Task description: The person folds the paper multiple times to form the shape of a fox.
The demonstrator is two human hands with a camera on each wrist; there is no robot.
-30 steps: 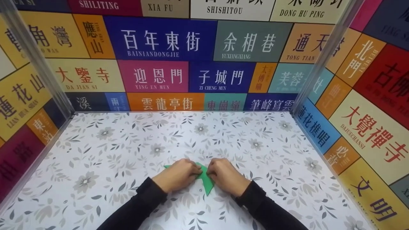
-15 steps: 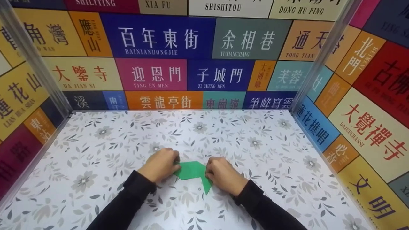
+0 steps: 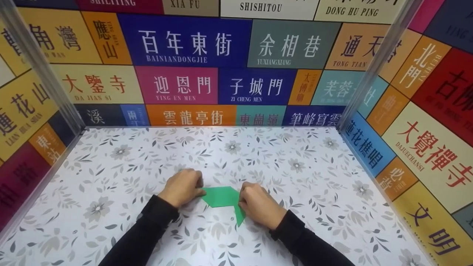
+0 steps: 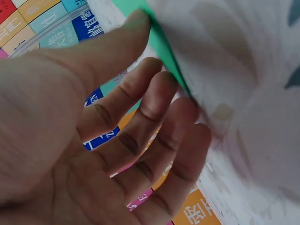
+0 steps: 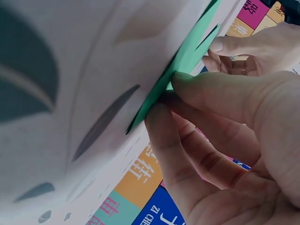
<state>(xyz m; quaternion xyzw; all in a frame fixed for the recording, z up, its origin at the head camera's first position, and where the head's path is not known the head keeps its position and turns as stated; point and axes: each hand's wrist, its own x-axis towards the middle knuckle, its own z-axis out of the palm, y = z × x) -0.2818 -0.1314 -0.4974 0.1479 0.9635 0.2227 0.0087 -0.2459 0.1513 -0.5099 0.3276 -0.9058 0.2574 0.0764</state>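
A folded piece of green paper (image 3: 220,196) lies on the floral tabletop, with a flat broad part on the left and a narrow pointed flap (image 3: 239,215) angled toward me on the right. My left hand (image 3: 183,187) holds its left end; in the left wrist view the thumb (image 4: 138,23) lies on the green edge and the bent fingers sit along it. At the right end, my right hand (image 3: 260,205) pinches the paper between thumb (image 5: 185,80) and curled fingers. The right fingers hide part of that end in the head view.
The white tabletop (image 3: 229,162) has a grey leaf and flower print. Colourful sign-printed panels (image 3: 184,40) stand at the back and both sides, with clear strips (image 3: 356,77) at the corners.
My left hand has moved left from the paper's middle to its left end, uncovering the broad green part. The right hand stays nearly in place at the right end.
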